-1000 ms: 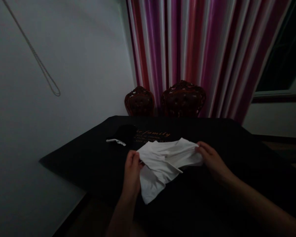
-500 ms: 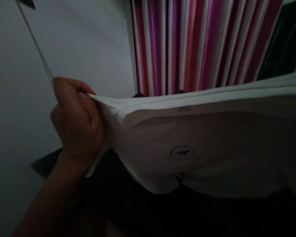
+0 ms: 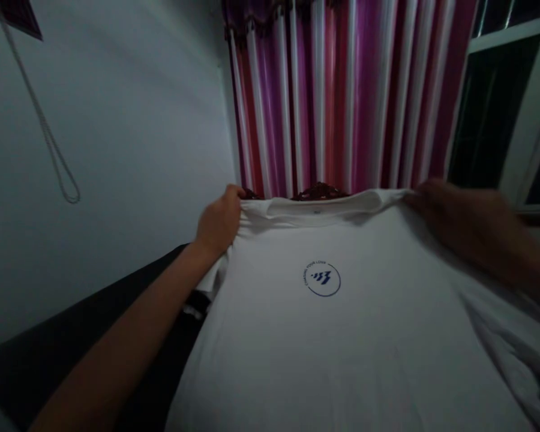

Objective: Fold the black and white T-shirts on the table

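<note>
Left grip point(image 3: 218, 222) pinches one shoulder of the white cotton T-shirt with round blue logo point(image 3: 324, 348), held spread above the black-covered table point(image 3: 49, 354); right grip point(image 3: 454, 216), blurred, clamps the other shoulder. Risk: uneven pull could let the right side sag and crease.

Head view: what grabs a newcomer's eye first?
A white shirt fills the centre and lower frame, stretched out by the left hand and the blurred right hand at its top corners. A round blue logo sits mid-shirt. Behind, a pink-and-purple striped curtain hangs at top centre.
</note>
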